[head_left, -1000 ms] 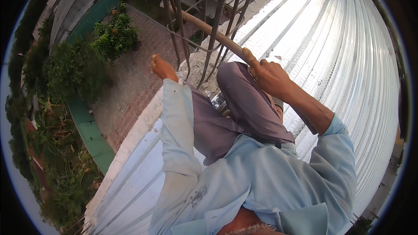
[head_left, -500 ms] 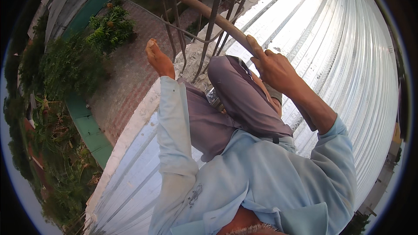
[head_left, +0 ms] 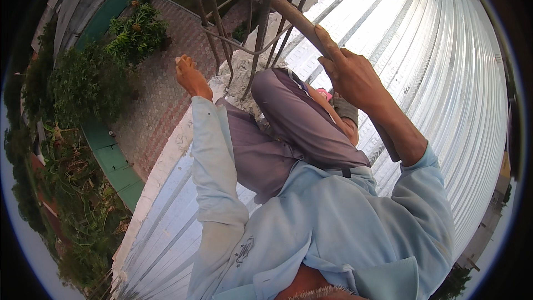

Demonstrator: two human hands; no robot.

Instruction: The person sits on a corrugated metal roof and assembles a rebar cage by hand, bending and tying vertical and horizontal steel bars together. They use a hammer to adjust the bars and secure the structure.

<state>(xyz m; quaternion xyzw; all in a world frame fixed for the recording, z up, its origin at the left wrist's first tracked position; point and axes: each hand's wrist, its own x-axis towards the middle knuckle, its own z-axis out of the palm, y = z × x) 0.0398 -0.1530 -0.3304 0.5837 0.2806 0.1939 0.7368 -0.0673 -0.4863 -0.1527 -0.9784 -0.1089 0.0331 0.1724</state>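
My right hand (head_left: 355, 80) is closed round the near end of a long wooden handle (head_left: 296, 18), its thumb lying along the top. The handle slants up to the left among upright steel rebars (head_left: 264, 19), and its far end runs out of view. A bent steel tie (head_left: 240, 48) crosses the bars below it. My left hand (head_left: 192, 79) is raised left of the rebars, apart from them, with its fingers curled in. Whatever those fingers may hold is hidden. My bent knee (head_left: 272, 86) is between my two hands.
Shiny corrugated metal roofing (head_left: 433, 89) spreads to the right and beneath me. A rough concrete wall top (head_left: 158, 180) edges it on the left. Beyond that drop lie a paved yard (head_left: 150, 89), leafy trees (head_left: 91, 83) and a green wall (head_left: 114, 164), far below.
The wooden handle and my right hand have shifted slightly up in view. My left hand has moved left, its fingers curling more. The whole view has tilted a little.
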